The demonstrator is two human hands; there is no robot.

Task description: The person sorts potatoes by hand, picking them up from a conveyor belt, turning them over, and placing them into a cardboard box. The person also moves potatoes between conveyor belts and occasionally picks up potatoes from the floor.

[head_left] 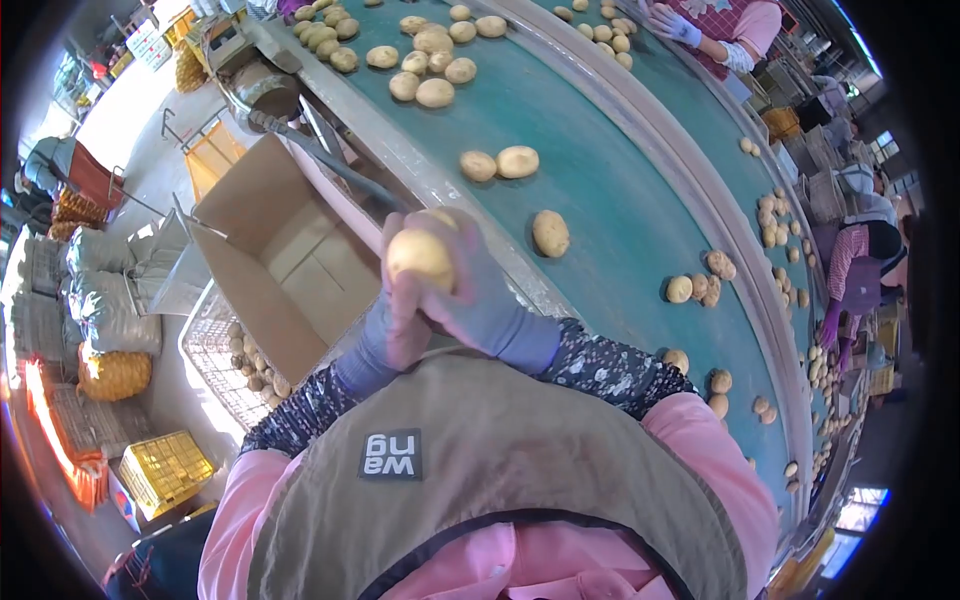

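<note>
Chest-high, left hand [398,322] and right hand [482,298] clasp a seemingly smooth potato [420,256].

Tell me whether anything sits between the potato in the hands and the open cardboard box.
Nothing visible does. The left hand and right hand hold the potato right beside the open cardboard box; a dark bar only runs along its far edge.

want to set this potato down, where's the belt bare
Ahead of the held potato, bare belt lies between the potato pair, the single potato and the right-hand cluster. The cardboard box floor is bare too. Crowded: the top pile.
</note>
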